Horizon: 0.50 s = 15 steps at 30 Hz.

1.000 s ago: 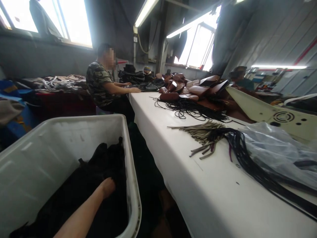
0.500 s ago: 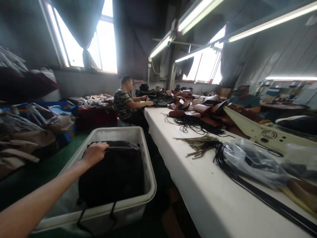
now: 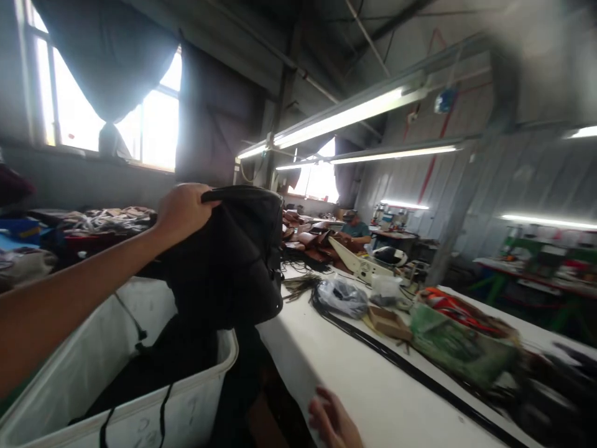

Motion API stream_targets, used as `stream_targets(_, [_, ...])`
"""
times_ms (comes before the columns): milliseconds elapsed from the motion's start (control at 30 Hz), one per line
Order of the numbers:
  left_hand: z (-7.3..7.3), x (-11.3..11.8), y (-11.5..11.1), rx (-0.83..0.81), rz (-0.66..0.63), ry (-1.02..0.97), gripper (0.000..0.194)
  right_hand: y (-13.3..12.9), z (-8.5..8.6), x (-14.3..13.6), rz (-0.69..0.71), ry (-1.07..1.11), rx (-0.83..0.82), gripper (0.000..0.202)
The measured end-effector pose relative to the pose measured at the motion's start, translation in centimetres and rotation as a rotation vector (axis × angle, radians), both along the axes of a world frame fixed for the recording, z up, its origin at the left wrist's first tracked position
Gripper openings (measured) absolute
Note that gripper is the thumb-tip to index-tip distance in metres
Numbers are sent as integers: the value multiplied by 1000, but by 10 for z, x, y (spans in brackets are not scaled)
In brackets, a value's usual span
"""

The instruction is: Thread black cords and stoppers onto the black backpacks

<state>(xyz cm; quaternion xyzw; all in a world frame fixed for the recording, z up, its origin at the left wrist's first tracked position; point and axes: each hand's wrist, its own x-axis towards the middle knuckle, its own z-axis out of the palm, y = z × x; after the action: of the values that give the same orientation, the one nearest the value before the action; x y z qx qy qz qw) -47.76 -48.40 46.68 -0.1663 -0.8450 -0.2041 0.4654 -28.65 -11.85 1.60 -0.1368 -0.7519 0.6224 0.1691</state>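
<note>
My left hand (image 3: 184, 211) is closed on the upper edge of a black bag (image 3: 219, 267), which hangs above the near end of a white plastic bin (image 3: 228, 354). More black material (image 3: 153, 367) lies inside the bin, and black straps hang over its rim. Low in the view, my right hand (image 3: 333, 420) is over the edge of the white-topped table (image 3: 321, 367). Its fingers are loosely bent and a little apart, with nothing in them. The bag hides part of the bin's far end.
On the table lie long black cords (image 3: 401, 358), a clear plastic bag (image 3: 342, 295), an open cardboard box (image 3: 389, 322) and a green sack (image 3: 461, 342) with orange material. Brown leather pieces (image 3: 310, 239) are heaped farther back, near a seated person (image 3: 355, 230). Light tubes hang overhead.
My left hand has lifted the black bag up out of the bin and to the right. My right hand has come into view at the bottom. The view has turned to the right.
</note>
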Motion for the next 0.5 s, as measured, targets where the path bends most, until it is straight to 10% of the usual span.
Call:
stream_targets(100, [3, 30, 27, 74, -111, 10, 37, -18, 40, -4, 48, -13, -380, 129])
stream_targets(267, [-24, 66, 64, 198, -268, -23, 37, 3, 113, 13, 219, 206, -714, 101])
stream_targets(367, [-33, 92, 87, 231, -353, 29, 38, 30, 134, 36, 159, 191, -637, 92])
stream_targets(500, [-18, 127, 115, 196, -506, 180, 36, 86, 122, 96, 183, -82, -161, 89])
